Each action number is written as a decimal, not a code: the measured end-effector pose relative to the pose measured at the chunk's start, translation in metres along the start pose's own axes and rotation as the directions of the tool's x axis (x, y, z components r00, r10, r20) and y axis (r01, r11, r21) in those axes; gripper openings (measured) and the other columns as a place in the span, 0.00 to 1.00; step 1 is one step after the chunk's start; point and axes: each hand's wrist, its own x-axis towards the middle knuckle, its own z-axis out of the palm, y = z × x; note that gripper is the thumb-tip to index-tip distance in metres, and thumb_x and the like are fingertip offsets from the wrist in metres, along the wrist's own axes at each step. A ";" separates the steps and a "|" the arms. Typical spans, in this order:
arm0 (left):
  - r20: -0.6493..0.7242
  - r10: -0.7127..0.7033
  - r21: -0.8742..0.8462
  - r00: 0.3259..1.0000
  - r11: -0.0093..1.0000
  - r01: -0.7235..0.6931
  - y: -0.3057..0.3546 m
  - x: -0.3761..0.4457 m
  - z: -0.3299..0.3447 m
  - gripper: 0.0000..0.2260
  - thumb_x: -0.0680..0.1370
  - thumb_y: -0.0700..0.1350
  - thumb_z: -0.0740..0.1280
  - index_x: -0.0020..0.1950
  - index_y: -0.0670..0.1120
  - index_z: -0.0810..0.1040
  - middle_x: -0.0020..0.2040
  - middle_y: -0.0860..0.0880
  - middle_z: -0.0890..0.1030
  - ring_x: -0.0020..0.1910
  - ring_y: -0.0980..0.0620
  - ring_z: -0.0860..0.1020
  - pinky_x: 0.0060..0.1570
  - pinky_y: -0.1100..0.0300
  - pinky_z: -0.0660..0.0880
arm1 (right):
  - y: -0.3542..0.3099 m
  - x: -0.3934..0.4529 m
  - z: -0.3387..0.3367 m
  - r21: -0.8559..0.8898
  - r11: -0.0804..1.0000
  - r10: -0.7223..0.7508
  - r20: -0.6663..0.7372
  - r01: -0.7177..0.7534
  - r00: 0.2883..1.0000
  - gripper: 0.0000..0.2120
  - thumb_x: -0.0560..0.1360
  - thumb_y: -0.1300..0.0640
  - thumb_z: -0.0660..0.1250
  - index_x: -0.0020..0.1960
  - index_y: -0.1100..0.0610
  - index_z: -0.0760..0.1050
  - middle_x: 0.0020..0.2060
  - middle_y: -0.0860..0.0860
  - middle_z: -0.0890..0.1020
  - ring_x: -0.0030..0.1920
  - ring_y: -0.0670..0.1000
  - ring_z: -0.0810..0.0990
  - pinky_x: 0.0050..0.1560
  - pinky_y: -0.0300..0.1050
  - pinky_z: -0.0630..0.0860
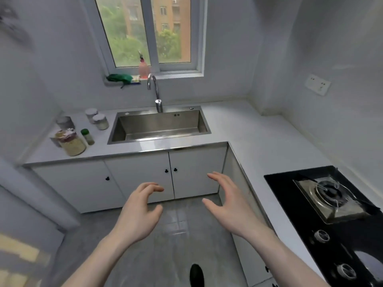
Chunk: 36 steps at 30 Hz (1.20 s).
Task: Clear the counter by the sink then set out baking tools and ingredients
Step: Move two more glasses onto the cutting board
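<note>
Head view: our left hand (139, 208) and right hand (224, 200) hang apart over floor, fingers loosely curled, holding nothing. We judge task barely begun: jars (97, 118), green-capped bottle (87, 136) and big grain jar (71, 141) sit on counter (238, 125) left of sink (159, 126); clearing left, no baking tools visible. Pale counter turns corner to black gas hob (329, 201); white cabinets (141, 177) below, window (149, 32) above tap (155, 92).
</note>
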 end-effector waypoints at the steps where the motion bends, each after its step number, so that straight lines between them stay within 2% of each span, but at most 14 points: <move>1: -0.016 -0.024 0.003 1.000 1.000 0.024 -0.007 0.008 -0.005 0.17 0.73 0.42 0.69 0.59 0.58 0.78 0.63 0.64 0.73 0.63 0.61 0.73 0.59 0.62 0.70 | -0.001 0.015 0.006 0.014 1.000 -0.009 0.020 0.008 1.000 0.30 0.76 0.48 0.71 0.76 0.41 0.65 0.75 0.35 0.64 0.75 0.36 0.61 0.74 0.36 0.58; 6: -0.059 -0.111 0.026 0.992 0.993 0.112 -0.034 0.062 -0.030 0.18 0.73 0.42 0.69 0.58 0.59 0.77 0.63 0.64 0.73 0.62 0.59 0.75 0.56 0.58 0.74 | -0.012 0.092 0.029 0.096 0.995 -0.047 0.094 0.038 0.994 0.30 0.76 0.46 0.71 0.75 0.39 0.65 0.74 0.32 0.63 0.74 0.34 0.62 0.72 0.34 0.59; 9: -0.097 -0.168 0.051 0.981 0.984 0.173 -0.045 0.094 -0.043 0.17 0.73 0.41 0.69 0.59 0.58 0.77 0.64 0.62 0.73 0.64 0.58 0.74 0.58 0.60 0.71 | -0.020 0.140 0.038 0.152 0.986 -0.085 0.154 0.061 0.984 0.29 0.76 0.47 0.71 0.75 0.39 0.65 0.73 0.32 0.64 0.72 0.31 0.61 0.70 0.30 0.57; 13: -0.181 -0.240 0.045 0.954 0.967 0.252 -0.060 0.125 -0.055 0.17 0.74 0.42 0.69 0.60 0.57 0.77 0.65 0.61 0.73 0.66 0.59 0.72 0.60 0.62 0.67 | -0.034 0.207 0.056 0.177 0.980 -0.133 0.222 0.095 0.966 0.30 0.76 0.48 0.71 0.75 0.41 0.66 0.73 0.33 0.64 0.66 0.29 0.65 0.69 0.28 0.59; 16: -0.206 -0.300 0.027 0.931 0.950 0.312 -0.080 0.130 -0.067 0.16 0.75 0.43 0.70 0.61 0.58 0.77 0.65 0.62 0.73 0.65 0.61 0.71 0.61 0.64 0.65 | -0.055 0.245 0.078 0.185 0.972 -0.189 0.276 0.141 0.942 0.30 0.76 0.48 0.71 0.75 0.41 0.66 0.74 0.35 0.65 0.73 0.35 0.63 0.74 0.35 0.59; 19: -0.243 -0.372 0.005 0.896 0.923 0.384 -0.109 0.133 -0.084 0.16 0.75 0.43 0.71 0.61 0.57 0.77 0.64 0.61 0.74 0.66 0.59 0.72 0.62 0.63 0.65 | -0.076 0.275 0.101 0.195 0.960 -0.257 0.341 0.199 0.904 0.29 0.76 0.47 0.71 0.74 0.40 0.66 0.74 0.34 0.65 0.74 0.35 0.62 0.76 0.40 0.61; 21: -0.267 -0.434 -0.021 0.860 0.895 0.445 -0.136 0.136 -0.100 0.17 0.75 0.43 0.71 0.61 0.57 0.77 0.64 0.61 0.73 0.66 0.57 0.73 0.63 0.60 0.67 | -0.091 0.298 0.121 0.189 0.957 -0.279 0.384 0.221 0.880 0.29 0.76 0.47 0.70 0.74 0.39 0.65 0.74 0.33 0.64 0.75 0.35 0.61 0.76 0.39 0.60; 24: -0.283 -0.486 -0.044 0.827 0.868 0.495 -0.165 0.143 -0.121 0.17 0.76 0.43 0.70 0.62 0.57 0.77 0.65 0.60 0.73 0.65 0.55 0.73 0.66 0.56 0.69 | -0.106 0.322 0.141 0.175 0.954 -0.294 0.410 0.242 0.863 0.28 0.77 0.48 0.70 0.74 0.39 0.65 0.73 0.32 0.64 0.74 0.33 0.60 0.72 0.33 0.57; 29: -0.311 -0.498 -0.078 0.809 0.862 0.501 -0.232 0.177 -0.166 0.18 0.75 0.42 0.71 0.62 0.58 0.76 0.66 0.59 0.73 0.66 0.54 0.73 0.67 0.54 0.69 | -0.145 0.375 0.190 0.157 0.957 -0.289 0.424 0.245 0.858 0.28 0.77 0.48 0.70 0.74 0.39 0.66 0.71 0.31 0.64 0.71 0.32 0.62 0.73 0.36 0.60; 33: -0.311 -0.494 -0.106 0.812 0.867 0.487 -0.285 0.212 -0.211 0.18 0.76 0.43 0.70 0.64 0.58 0.75 0.68 0.58 0.73 0.67 0.54 0.72 0.69 0.52 0.69 | -0.179 0.415 0.233 0.169 0.966 -0.247 0.389 0.195 0.887 0.27 0.76 0.47 0.71 0.72 0.37 0.66 0.69 0.28 0.65 0.70 0.36 0.66 0.73 0.43 0.66; 36: -0.319 -0.473 -0.115 0.822 0.880 0.461 -0.320 0.235 -0.242 0.18 0.76 0.41 0.70 0.63 0.57 0.77 0.66 0.57 0.74 0.66 0.55 0.72 0.67 0.53 0.69 | -0.199 0.436 0.263 0.190 0.970 -0.212 0.364 0.151 0.907 0.26 0.76 0.48 0.71 0.71 0.36 0.67 0.67 0.28 0.67 0.69 0.35 0.67 0.73 0.46 0.68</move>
